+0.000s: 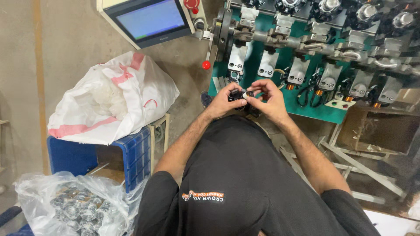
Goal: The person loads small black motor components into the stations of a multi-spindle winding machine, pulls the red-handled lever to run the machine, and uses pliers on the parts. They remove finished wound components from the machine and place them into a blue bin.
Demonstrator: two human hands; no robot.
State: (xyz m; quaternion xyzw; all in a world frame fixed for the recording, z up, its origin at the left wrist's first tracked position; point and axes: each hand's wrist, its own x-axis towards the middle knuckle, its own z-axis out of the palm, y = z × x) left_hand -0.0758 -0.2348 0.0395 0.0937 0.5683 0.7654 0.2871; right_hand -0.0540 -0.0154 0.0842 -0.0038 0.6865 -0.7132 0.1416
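Closest to camera was the person's black short-sleeved shirt [245, 183] with an orange-and-white chest print, filling the lower middle of the head view. Both bare forearms ran up from it and met in front of the green multi-station machine [306, 65] with its row of grey metal brackets.

Left hand [225, 101] was closed on a small black part [236, 95], fingers curled round it from the left. Right hand [267, 99] had its fingertips pinched on the same part from the right, at a small pale round bit (too small to tell what it was). The part sat between the two hands, held up off any surface, just in front of the machine's lower edge.

Above left: a cream-cased control panel with a pale blue screen [151, 19] and a red button beside it. A red ball-knob lever [206, 64] hung at the machine's left end.

Left of the person: a white woven sack with pink stripes [111, 98] resting on a blue plastic crate [103, 157]. Bottom left: a clear plastic bag of small shiny round parts [76, 205].
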